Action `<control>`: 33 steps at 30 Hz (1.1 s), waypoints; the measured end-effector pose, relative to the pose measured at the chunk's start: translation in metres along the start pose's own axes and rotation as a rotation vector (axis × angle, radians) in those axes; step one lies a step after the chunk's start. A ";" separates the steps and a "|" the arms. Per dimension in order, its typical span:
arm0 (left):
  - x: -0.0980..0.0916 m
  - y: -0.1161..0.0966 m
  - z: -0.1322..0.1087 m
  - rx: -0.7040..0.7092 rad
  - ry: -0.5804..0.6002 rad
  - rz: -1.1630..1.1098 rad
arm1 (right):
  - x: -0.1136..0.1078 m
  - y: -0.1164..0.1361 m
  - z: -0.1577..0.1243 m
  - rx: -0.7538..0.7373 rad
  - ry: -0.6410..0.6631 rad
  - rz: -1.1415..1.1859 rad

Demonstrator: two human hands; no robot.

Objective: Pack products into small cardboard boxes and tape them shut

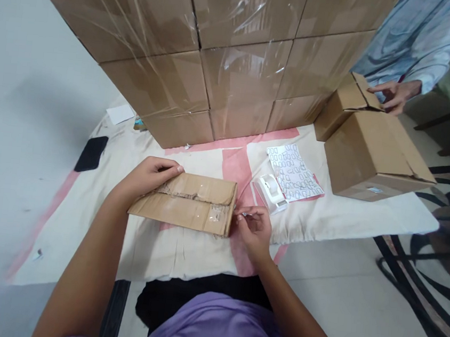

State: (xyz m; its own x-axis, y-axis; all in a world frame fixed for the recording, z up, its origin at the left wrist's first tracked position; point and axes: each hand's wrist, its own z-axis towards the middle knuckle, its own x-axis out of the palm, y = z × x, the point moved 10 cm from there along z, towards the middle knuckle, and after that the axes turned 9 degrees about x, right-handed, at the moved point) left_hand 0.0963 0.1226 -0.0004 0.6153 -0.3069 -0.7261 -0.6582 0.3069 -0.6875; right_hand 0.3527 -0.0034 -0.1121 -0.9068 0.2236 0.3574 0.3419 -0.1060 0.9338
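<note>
A small, worn cardboard box (188,210) lies on the cloth-covered table in front of me, its top seam torn and rough. My left hand (154,174) grips its far left corner, thumb along the top edge. At the box's right end is my right hand (254,228), its thumb and forefinger pinched together on a tiny shiny piece too small to name. Just beyond that hand stands a white tape dispenser (271,192). Next to it lies a white sheet (294,170) printed with small outlined shapes.
Large cardboard boxes (242,79) under clear film stand stacked at the back. Two more boxes (376,147) sit at the right, with a co-worker's hand (397,95) on the rear one. A black flat item (92,153) and white paper (120,114) lie left.
</note>
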 end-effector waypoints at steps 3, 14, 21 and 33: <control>0.000 -0.002 -0.001 0.004 -0.010 -0.025 | -0.004 -0.002 -0.008 -0.056 -0.050 -0.062; 0.000 -0.002 0.000 0.011 -0.002 -0.022 | -0.010 0.000 -0.015 -0.069 -0.148 -0.210; -0.001 -0.002 -0.002 0.013 -0.013 -0.026 | 0.000 -0.004 0.001 0.012 0.087 -0.006; -0.005 0.003 -0.002 0.023 -0.046 0.003 | 0.010 -0.011 0.016 0.060 0.170 -0.016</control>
State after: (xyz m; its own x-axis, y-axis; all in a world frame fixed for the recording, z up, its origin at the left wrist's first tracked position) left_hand 0.0908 0.1234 0.0011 0.6330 -0.2646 -0.7275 -0.6501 0.3286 -0.6851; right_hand 0.3438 0.0152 -0.1185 -0.9393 0.0575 0.3384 0.3362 -0.0442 0.9408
